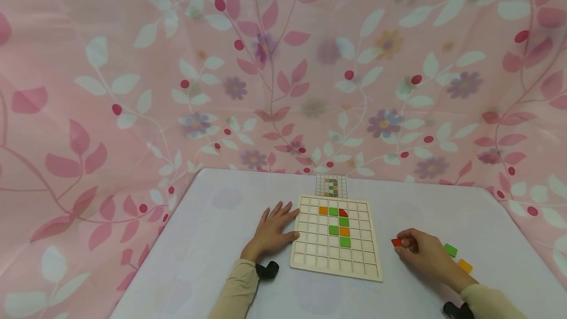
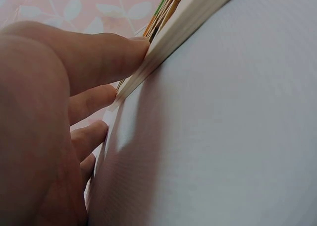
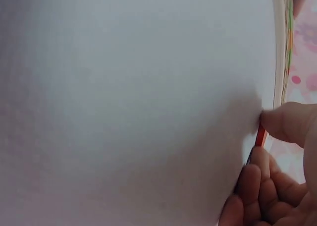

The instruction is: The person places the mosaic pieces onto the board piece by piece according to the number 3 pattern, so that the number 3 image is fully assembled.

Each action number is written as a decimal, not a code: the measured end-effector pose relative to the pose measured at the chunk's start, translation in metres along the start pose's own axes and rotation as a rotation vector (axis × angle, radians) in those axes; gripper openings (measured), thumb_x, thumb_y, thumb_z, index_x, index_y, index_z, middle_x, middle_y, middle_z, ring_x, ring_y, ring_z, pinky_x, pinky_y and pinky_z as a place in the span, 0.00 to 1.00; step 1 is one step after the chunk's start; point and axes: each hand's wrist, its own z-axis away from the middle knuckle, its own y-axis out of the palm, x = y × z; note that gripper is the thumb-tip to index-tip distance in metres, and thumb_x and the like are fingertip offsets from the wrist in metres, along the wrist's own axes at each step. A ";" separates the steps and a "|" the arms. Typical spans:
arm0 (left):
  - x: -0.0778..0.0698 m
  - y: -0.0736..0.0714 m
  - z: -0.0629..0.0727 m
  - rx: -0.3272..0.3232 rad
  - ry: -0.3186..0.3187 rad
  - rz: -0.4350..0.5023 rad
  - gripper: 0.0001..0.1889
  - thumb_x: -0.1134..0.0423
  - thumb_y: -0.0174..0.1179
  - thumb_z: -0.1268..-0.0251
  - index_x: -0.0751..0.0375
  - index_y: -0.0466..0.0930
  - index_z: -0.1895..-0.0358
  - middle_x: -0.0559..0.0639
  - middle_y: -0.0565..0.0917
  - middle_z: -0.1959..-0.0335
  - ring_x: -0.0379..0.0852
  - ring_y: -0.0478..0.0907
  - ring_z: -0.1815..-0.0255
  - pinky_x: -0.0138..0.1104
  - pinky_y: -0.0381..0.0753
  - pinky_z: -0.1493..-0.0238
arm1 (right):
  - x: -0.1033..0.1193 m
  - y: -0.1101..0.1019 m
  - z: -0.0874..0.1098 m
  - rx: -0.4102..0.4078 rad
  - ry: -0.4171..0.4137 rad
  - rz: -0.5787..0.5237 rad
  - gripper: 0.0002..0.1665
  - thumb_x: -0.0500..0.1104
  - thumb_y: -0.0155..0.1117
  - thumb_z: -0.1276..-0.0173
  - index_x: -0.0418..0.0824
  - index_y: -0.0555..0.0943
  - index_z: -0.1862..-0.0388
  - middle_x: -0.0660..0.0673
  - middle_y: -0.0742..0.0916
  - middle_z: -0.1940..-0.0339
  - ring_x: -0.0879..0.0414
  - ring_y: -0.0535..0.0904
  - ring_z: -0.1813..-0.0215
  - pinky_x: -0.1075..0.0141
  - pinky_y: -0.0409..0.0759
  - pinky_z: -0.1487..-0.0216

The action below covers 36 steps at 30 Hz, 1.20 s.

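Note:
A pale wooden grid board (image 1: pixel 316 248) lies on the table, with several green, orange and red tiles set in its upper middle cells. My left hand (image 1: pixel 272 230) rests at the board's left side, its fingers spread and the thumb and a fingertip touching the edge; the left wrist view shows the thumb against the board's rim (image 2: pixel 173 42). To the right of the board, my right hand (image 1: pixel 423 252) pinches a red tile (image 1: pixel 396 242) between thumb and fingers, low over the table. In the right wrist view only the edge of that red tile (image 3: pixel 260 135) shows.
A small pattern card (image 1: pixel 320 187) with a coloured grid lies just behind the board. Beyond my right hand are a loose green tile (image 1: pixel 451 250) and an orange tile (image 1: pixel 465 266) on the white table (image 1: pixel 212 225). A pink floral cloth (image 1: pixel 274 87) hangs behind the table.

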 end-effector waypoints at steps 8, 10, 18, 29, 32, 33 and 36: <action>-0.001 0.000 0.001 -0.004 -0.004 0.018 0.35 0.51 0.64 0.28 0.54 0.71 0.20 0.57 0.63 0.15 0.63 0.50 0.11 0.68 0.40 0.16 | 0.006 0.008 0.002 -0.066 -0.087 0.104 0.18 0.38 0.73 0.31 0.28 0.82 0.48 0.51 0.79 0.68 0.58 0.69 0.64 0.69 0.70 0.67; 0.000 0.000 0.001 -0.003 -0.005 0.013 0.35 0.51 0.64 0.28 0.54 0.71 0.20 0.57 0.63 0.15 0.63 0.50 0.11 0.68 0.41 0.16 | 0.007 0.009 0.002 -0.079 -0.098 0.120 0.18 0.38 0.72 0.29 0.27 0.82 0.48 0.50 0.78 0.68 0.57 0.69 0.63 0.68 0.69 0.66; -0.001 0.001 0.001 -0.001 -0.012 0.014 0.35 0.50 0.64 0.28 0.54 0.71 0.20 0.57 0.63 0.15 0.62 0.50 0.11 0.67 0.40 0.16 | 0.017 0.008 -0.002 -0.065 -0.026 0.128 0.22 0.41 0.71 0.27 0.27 0.80 0.43 0.47 0.80 0.64 0.52 0.72 0.58 0.66 0.72 0.63; -0.002 0.000 0.000 -0.002 -0.005 0.010 0.35 0.50 0.64 0.28 0.55 0.71 0.20 0.57 0.63 0.15 0.63 0.50 0.11 0.67 0.41 0.16 | 0.031 0.017 -0.005 -0.046 0.003 0.105 0.23 0.42 0.71 0.27 0.28 0.80 0.42 0.47 0.81 0.64 0.52 0.71 0.58 0.68 0.70 0.65; -0.002 0.000 0.000 -0.002 -0.005 0.006 0.35 0.50 0.64 0.28 0.54 0.71 0.20 0.57 0.63 0.15 0.63 0.50 0.11 0.67 0.41 0.16 | 0.035 0.019 -0.006 -0.036 0.009 0.092 0.23 0.42 0.71 0.27 0.28 0.81 0.41 0.47 0.80 0.64 0.53 0.71 0.58 0.68 0.69 0.65; -0.001 0.000 0.000 0.000 -0.006 0.004 0.35 0.50 0.64 0.28 0.54 0.71 0.20 0.57 0.63 0.15 0.63 0.50 0.11 0.67 0.41 0.16 | 0.037 0.020 -0.006 -0.034 0.010 0.085 0.23 0.42 0.70 0.27 0.28 0.81 0.41 0.47 0.80 0.64 0.53 0.71 0.58 0.68 0.69 0.65; 0.000 0.000 0.000 0.002 -0.010 0.000 0.35 0.50 0.64 0.28 0.53 0.70 0.20 0.56 0.63 0.15 0.62 0.50 0.11 0.67 0.41 0.16 | 0.042 0.022 -0.008 -0.023 0.007 0.070 0.23 0.42 0.70 0.27 0.28 0.80 0.40 0.48 0.79 0.64 0.53 0.70 0.58 0.68 0.68 0.66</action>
